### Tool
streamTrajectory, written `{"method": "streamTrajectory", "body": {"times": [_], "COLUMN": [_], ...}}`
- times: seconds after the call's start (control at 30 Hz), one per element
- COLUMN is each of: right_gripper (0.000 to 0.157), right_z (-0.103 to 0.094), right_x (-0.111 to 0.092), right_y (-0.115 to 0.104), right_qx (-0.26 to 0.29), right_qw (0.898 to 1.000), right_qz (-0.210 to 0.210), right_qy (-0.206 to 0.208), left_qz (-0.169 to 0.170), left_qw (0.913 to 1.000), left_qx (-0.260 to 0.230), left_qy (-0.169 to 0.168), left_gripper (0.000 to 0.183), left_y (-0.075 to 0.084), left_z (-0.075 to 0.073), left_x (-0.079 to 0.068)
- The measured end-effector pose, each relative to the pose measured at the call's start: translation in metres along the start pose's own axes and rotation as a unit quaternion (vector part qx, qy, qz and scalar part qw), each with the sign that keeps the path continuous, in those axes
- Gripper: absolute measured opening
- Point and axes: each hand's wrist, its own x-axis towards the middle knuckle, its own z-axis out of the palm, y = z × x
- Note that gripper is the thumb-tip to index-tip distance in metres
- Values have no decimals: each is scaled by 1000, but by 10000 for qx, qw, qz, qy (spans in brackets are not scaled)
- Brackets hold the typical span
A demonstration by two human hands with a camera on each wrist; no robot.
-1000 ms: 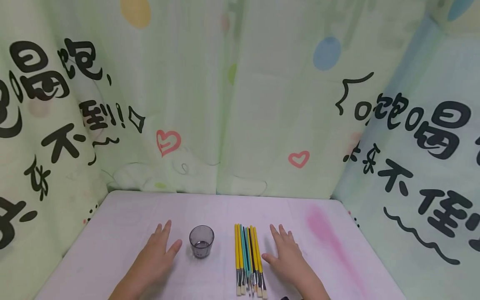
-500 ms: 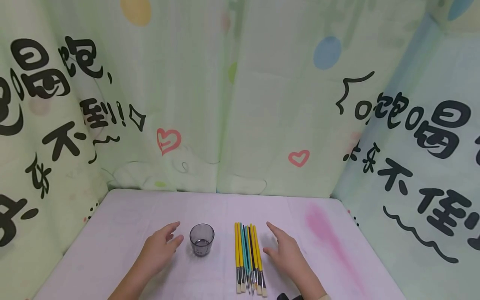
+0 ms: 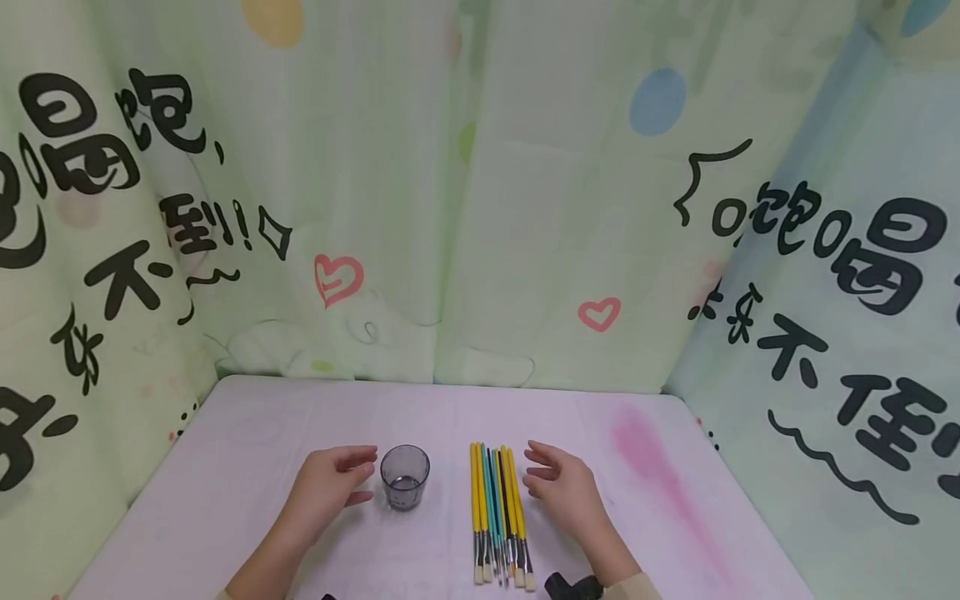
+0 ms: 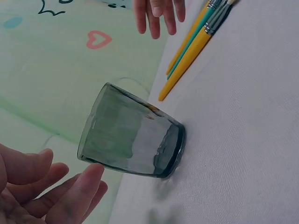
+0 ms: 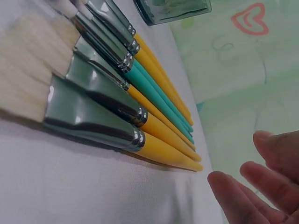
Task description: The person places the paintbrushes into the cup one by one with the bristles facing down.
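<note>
A smoky grey drinking glass (image 3: 405, 478) stands upright on the table. My left hand (image 3: 330, 487) hovers just left of it, fingers relaxed and thumb apart; in the left wrist view the fingertips (image 4: 88, 179) come near the glass (image 4: 133, 133) with nothing held. Right of the glass lies a row of several paintbrushes (image 3: 501, 508), yellow, teal and dark handles pointing away and bristles toward me. My right hand (image 3: 566, 487) is just right of their handle ends, fingers loosely bent. In the right wrist view that hand (image 5: 261, 186) holds nothing and is apart from the brushes (image 5: 117, 102).
A pale pinkish cloth covers the table (image 3: 247, 467), with a pink stain (image 3: 648, 450) on the right. Printed curtains (image 3: 525, 208) enclose the back and both sides. Black gear (image 3: 573, 587) shows by the right wrist.
Both hands turn from spread, palm-down fingers to loosely bent fingers facing inward. The left hand moves closer to the glass, while the right hand stays beside the paintbrushes. Glass and brushes remain in place.
</note>
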Motion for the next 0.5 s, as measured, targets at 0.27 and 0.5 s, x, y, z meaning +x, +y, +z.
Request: {"method": "streamTrajectory", "body": {"times": [0.27,0.5], "right_gripper": [55,52], "right_z": [0,-1], "right_x": [9,15], "right_y": [1,1], "right_qx": [403,284], "right_qw": [9973,9958], "right_qz": [611,826], "right_qy": [-55,-270], "left_qz": [-325,-520], "left_qw": [9978,9952], "left_qx": [-579,-832], "left_qy": [-43,-64], "left_gripper": [36,38], "left_y": [-3,-6], "left_z": [6,10], "left_x": [10,16]}}
